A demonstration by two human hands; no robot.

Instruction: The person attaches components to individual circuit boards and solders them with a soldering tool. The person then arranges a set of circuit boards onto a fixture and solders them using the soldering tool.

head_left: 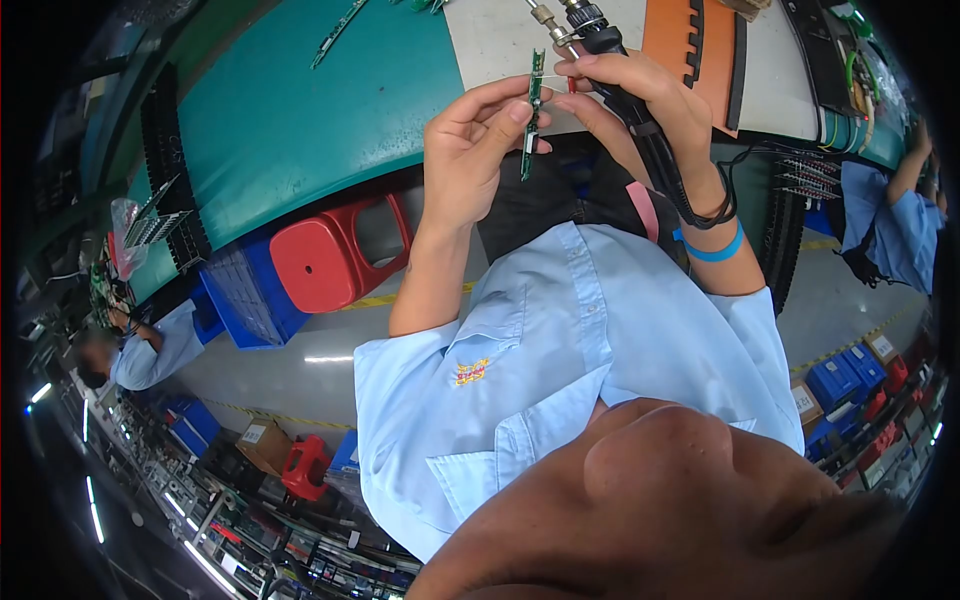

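Note:
My left hand (475, 135) pinches a narrow green circuit board (534, 125) between thumb and fingers. The board stands lengthwise over the table's near edge, with small parts along it. Close on its right, my right hand (650, 100) is closed around a black corded hand tool (645, 130) with a knurled collar and metal fittings at its front. A small red piece (572, 84) shows by the right fingertips. Between it and the board runs a thin pale line; whether that is wire or part of the tool, I cannot tell.
A green mat (300, 110) covers the table's left side, with another narrow board (338, 35) on it. To the right lies an orange sheet (665, 35) with black strips. Below stand a red stool (315, 260) and a blue crate (245, 295). Other people work at both sides.

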